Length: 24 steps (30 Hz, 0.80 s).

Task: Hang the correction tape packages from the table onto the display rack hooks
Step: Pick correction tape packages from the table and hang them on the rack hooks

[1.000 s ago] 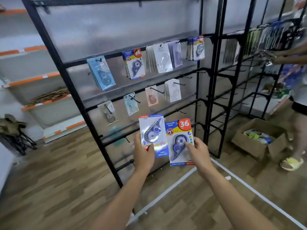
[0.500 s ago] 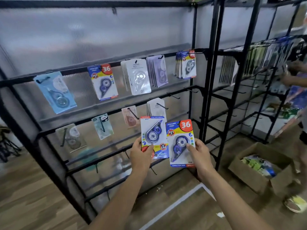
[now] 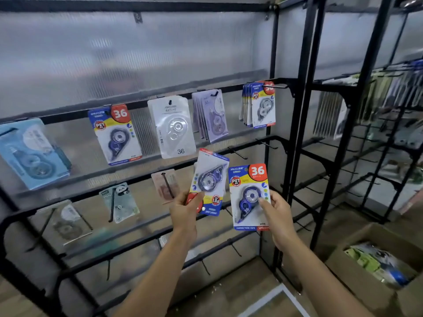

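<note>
My left hand [image 3: 185,208] pinches the lower edge of an upside-down correction tape package [image 3: 209,179], tilted to the right, in front of the rack's middle rail. My right hand [image 3: 275,212] grips a blue and yellow correction tape package marked 36 [image 3: 248,195], held upright. Both are held close in front of the black display rack [image 3: 278,138]. Bare hooks [image 3: 238,153] stick out of the rail just above the two packages. A matching 36 package [image 3: 115,135] hangs on the upper rail to the left.
Other packages hang on the upper rail: a white one [image 3: 172,128], a purple stack [image 3: 211,115] and a stack at the right end [image 3: 259,105]. A cardboard box [image 3: 375,268] of goods sits on the floor at the right. More racks stand at the right.
The view has closed in on the rack. My left hand has tilted its package to the right and raised it toward the middle rail. My right hand's package stays upright.
</note>
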Available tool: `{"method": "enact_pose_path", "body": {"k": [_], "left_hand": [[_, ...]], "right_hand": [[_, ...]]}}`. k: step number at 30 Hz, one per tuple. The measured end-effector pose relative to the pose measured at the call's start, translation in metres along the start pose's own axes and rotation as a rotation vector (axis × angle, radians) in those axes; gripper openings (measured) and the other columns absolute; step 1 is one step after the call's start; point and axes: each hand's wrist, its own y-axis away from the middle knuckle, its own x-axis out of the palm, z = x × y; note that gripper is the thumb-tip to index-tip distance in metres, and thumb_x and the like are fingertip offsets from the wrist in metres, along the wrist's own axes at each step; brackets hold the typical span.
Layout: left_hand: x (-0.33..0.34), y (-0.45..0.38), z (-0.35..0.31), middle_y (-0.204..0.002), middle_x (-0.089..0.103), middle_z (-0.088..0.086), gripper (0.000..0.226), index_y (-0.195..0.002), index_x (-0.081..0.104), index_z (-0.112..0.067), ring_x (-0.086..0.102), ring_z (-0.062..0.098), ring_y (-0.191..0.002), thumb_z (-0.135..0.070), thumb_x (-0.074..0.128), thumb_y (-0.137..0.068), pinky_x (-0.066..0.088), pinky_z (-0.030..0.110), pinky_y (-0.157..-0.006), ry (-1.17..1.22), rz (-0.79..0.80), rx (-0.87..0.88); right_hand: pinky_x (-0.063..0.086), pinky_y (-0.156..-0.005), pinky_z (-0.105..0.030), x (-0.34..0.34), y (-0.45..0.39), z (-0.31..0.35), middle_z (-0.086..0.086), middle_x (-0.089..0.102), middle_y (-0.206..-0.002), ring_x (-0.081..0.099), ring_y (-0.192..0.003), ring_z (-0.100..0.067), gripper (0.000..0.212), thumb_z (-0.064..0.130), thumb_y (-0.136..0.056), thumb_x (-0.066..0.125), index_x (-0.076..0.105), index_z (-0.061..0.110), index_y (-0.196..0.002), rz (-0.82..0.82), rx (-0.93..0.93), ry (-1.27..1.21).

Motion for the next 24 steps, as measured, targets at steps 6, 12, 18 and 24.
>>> {"method": "enact_pose_path", "body": {"k": [6, 12, 18, 24], "left_hand": [[-0.008, -0.027, -0.014, -0.079, 0.071, 0.011, 0.011, -0.090, 0.067, -0.005, 0.067, 0.025, -0.067, -0.001, 0.070, -0.080, 0.057, 0.040, -0.069, 0.106, -0.070, -0.052], [-0.039, -0.032, -0.035, -0.077, 0.074, 0.010, 0.015, -0.084, 0.072, -0.010, 0.071, 0.023, -0.064, -0.015, 0.078, -0.071, 0.058, 0.033, -0.054, 0.074, -0.172, 0.015], [-0.069, -0.027, -0.064, -0.075, 0.073, 0.011, 0.011, -0.088, 0.067, -0.005, 0.070, 0.025, -0.062, 0.002, 0.065, -0.080, 0.056, 0.032, -0.050, 0.029, -0.196, 0.055], [-0.096, -0.033, -0.092, -0.075, 0.072, 0.007, 0.031, -0.095, 0.062, -0.002, 0.067, 0.018, -0.061, 0.019, 0.050, -0.077, 0.057, 0.029, -0.058, 0.025, -0.246, 0.166]], "right_hand": [[0.051, -0.061, -0.019, 0.020, -0.045, 0.004, 0.001, 0.070, -0.088, 0.064, -0.070, -0.003, 0.016, 0.007, -0.093, 0.054, 0.063, 0.020, -0.090, -0.023, -0.049, -0.078], [0.047, -0.053, -0.011, 0.065, -0.059, 0.002, 0.014, 0.072, -0.079, 0.065, -0.065, 0.003, 0.015, 0.008, -0.093, 0.054, 0.063, 0.019, -0.092, 0.193, -0.084, -0.128], [0.051, -0.056, -0.015, 0.117, -0.054, 0.025, 0.007, 0.072, -0.085, 0.069, -0.073, -0.006, 0.015, 0.013, -0.091, 0.057, 0.065, 0.025, -0.093, 0.500, -0.167, -0.160], [0.052, -0.062, -0.021, 0.176, -0.045, 0.048, 0.001, 0.072, -0.089, 0.068, -0.078, -0.009, 0.014, 0.010, -0.093, 0.057, 0.060, 0.015, -0.105, 0.662, -0.205, -0.146]]}}
